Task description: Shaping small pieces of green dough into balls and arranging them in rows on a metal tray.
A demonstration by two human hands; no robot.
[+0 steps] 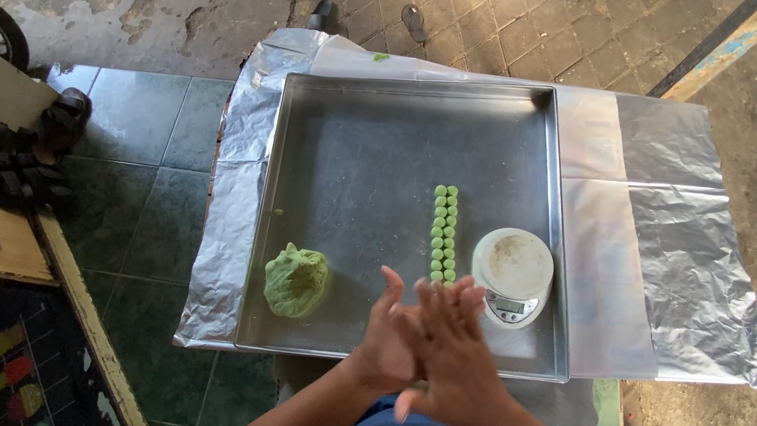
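Both hands, left (388,331) & right (450,348), pressed palm-to-palm; green dough lump (296,280) lumpy, beside.

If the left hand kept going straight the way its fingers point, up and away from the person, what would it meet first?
Most likely the two rows of small green balls, which start just beyond the left hand. It is pressed palm to palm against the right hand above the metal tray; its height is unclear, so it might pass over them.

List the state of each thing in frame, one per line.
left hand: pressed palm to palm against the right
right hand: on top, blurred
dough lump: whole, lying in the tray
dough balls: two rows
scale: platform bare, dusty
tray: flat on foil
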